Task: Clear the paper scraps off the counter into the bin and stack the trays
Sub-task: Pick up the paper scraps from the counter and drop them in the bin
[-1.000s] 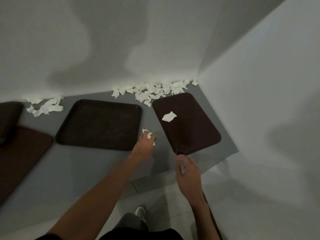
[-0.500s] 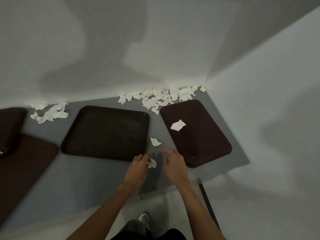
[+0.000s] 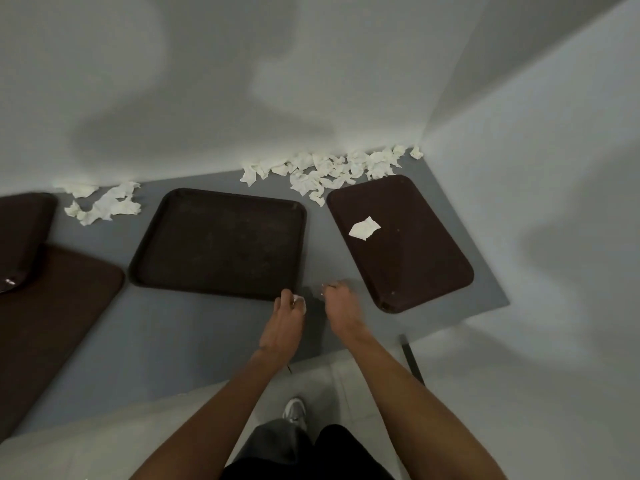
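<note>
My left hand [image 3: 284, 322] holds a crumpled white paper scrap [image 3: 300, 301] over the grey counter [image 3: 194, 341], just off the front right corner of the middle brown tray [image 3: 218, 244]. My right hand [image 3: 341, 303] is beside it in the gap between the trays, with its fingers curled down where a loose scrap lay; only a speck of white shows at the fingertips. The right brown tray [image 3: 415, 258] carries one flat scrap [image 3: 364, 228]. A long pile of scraps [image 3: 329, 168] lies along the back wall. No bin is in view.
A smaller scrap pile [image 3: 104, 206] lies at the back left. Two more brown trays [image 3: 52, 306] overlap at the left edge. Walls close the corner behind and to the right. A dark bar [image 3: 410, 358] runs down below the counter's front right edge.
My left hand drew back toward me with its scrap. My right hand rose from below the counter edge into the gap between the trays; the loose scrap that lay there no longer shows.
</note>
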Demonstrator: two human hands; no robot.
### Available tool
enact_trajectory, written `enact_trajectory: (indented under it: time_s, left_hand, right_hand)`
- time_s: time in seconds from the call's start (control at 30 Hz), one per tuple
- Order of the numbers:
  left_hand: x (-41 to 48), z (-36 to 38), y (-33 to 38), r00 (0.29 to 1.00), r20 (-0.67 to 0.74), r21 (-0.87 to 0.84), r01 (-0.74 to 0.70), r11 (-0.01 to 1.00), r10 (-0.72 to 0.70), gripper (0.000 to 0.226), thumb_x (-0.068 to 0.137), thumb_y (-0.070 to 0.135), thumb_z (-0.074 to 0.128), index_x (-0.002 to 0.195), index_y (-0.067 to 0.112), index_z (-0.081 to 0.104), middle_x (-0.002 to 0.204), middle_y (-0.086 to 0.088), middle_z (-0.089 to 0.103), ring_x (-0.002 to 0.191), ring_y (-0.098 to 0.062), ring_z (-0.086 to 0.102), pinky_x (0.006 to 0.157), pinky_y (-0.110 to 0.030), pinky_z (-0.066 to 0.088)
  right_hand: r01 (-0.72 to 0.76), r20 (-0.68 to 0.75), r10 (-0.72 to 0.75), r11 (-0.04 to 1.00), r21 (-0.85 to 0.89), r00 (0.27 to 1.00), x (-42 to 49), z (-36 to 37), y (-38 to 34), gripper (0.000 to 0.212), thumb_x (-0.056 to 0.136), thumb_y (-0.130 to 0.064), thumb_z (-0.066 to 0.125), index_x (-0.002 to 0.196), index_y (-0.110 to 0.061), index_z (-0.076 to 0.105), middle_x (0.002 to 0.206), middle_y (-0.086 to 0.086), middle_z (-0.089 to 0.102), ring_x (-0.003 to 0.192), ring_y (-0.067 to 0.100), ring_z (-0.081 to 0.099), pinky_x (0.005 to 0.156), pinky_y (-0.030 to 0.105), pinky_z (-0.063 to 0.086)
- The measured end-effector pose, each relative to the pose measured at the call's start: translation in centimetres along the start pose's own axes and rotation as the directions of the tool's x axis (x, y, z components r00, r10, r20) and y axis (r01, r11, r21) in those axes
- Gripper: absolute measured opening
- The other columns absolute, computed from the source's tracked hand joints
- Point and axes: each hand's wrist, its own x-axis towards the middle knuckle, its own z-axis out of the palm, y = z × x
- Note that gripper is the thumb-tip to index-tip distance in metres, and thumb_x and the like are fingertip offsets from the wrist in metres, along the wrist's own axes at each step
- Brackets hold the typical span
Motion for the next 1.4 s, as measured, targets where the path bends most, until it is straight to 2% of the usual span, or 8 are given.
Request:
enact_trajectory:
  time_s: [0.17,0.33,0.43,0.57,0.73,0.93,1.07,1.4]
  left_hand:
    - [-0.1,1.1,-0.4,0.997,-0.06,0.189,-0.041,0.981,0.053,0.041,0.079,-0.006,0.07,0.119,0.002,0.065,0.115,-0.019,0.053,0.102,-0.036,0.058,0.081,-0.041,0.059]
    - [-0.4,1.3,-0.8,0.99,-0.086,0.219,-0.092,0.971,0.113,0.034,0.076,-0.007,0.064,0.107,0.005,0.071,0.103,-0.018,0.06,0.097,-0.041,0.056,0.079,-0.051,0.056]
    - [-1.9,2.0,0.8,0.992,-0.109,0.0,-0.063,0.998,0.063,0.032,0.084,-0.007,0.061,0.108,0.01,0.075,0.104,-0.017,0.068,0.099,-0.041,0.063,0.088,-0.049,0.056]
    - [-7.4,3.7,6.8,0.995,-0.078,-0.297,-0.087,0.951,0.067,0.023,0.092,0.0,0.066,0.104,0.015,0.078,0.104,-0.001,0.074,0.087,-0.016,0.068,0.087,-0.033,0.056]
    - [-15.8,10.3,14.3,0.996,0.051,-0.37,-0.044,0.928,0.068,0.022,0.092,0.01,0.07,0.102,0.026,0.079,0.103,0.01,0.071,0.09,-0.01,0.069,0.087,-0.031,0.056]
    - [-25.2,20.5,22.0,0.954,0.299,-0.55,0.204,0.81,-0.038,0.014,0.087,0.021,0.08,0.099,0.028,0.078,0.106,0.007,0.072,0.092,-0.008,0.069,0.087,-0.028,0.059]
    - [-29.5,28.3,25.3,0.885,0.464,-0.504,0.304,0.809,-0.044,0.031,0.081,0.013,0.087,0.108,0.017,0.074,0.119,-0.003,0.064,0.094,-0.008,0.07,0.077,-0.009,0.053]
    - [-30.1,49.7,26.3,0.799,0.597,-0.298,0.135,0.945,0.074,0.021,0.086,0.017,0.082,0.099,0.023,0.066,0.084,0.007,0.068,0.069,0.0,0.064,0.06,-0.007,0.044]
  right_hand:
    - [-0.031,-0.02,0.029,0.996,-0.081,0.999,-5.2,0.8,2.5,0.031,0.111,-0.013,0.043,0.135,-0.011,0.063,0.138,0.012,0.057,0.12,0.03,0.063,0.098,0.039,0.051]
    - [-0.092,-0.102,0.114,0.976,0.197,0.988,-10.7,3.1,6.0,0.022,0.107,-0.013,0.048,0.116,-0.013,0.068,0.121,0.01,0.06,0.107,0.027,0.062,0.083,0.028,0.044]
    - [-0.146,-0.178,0.266,0.854,0.499,0.947,-15.7,4.8,8.6,0.017,0.106,-0.019,0.056,0.108,-0.018,0.073,0.105,0.0,0.062,0.092,0.015,0.058,0.077,0.016,0.038]
    - [-0.242,-0.152,0.413,0.751,0.614,0.898,-23.7,8.5,12.5,0.013,0.103,-0.022,0.064,0.107,-0.024,0.077,0.1,-0.006,0.069,0.085,0.004,0.06,0.076,0.004,0.038]
    - [-0.373,-0.054,0.521,0.676,0.636,0.852,-34.9,14.6,19.3,0.013,0.1,-0.025,0.067,0.105,-0.029,0.079,0.102,-0.007,0.07,0.088,0.008,0.067,0.079,0.02,0.044]
    - [-0.489,-0.024,0.657,0.584,0.648,0.753,-46.9,19.8,27.6,0.019,0.098,-0.017,0.066,0.108,-0.026,0.079,0.109,-0.005,0.065,0.092,0.015,0.065,0.086,0.033,0.054]
    - [-0.567,0.002,0.738,0.517,0.642,0.675,-52.5,23.2,33.7,0.023,0.092,-0.009,0.07,0.111,-0.019,0.078,0.117,0.006,0.068,0.092,0.023,0.069,0.084,0.031,0.056]
    - [-0.652,0.098,0.783,0.434,0.621,0.615,-52.7,37.9,46.7,0.028,0.101,-0.015,0.059,0.127,-0.023,0.053,0.113,0.007,0.067,0.088,0.024,0.064,0.072,0.041,0.057]
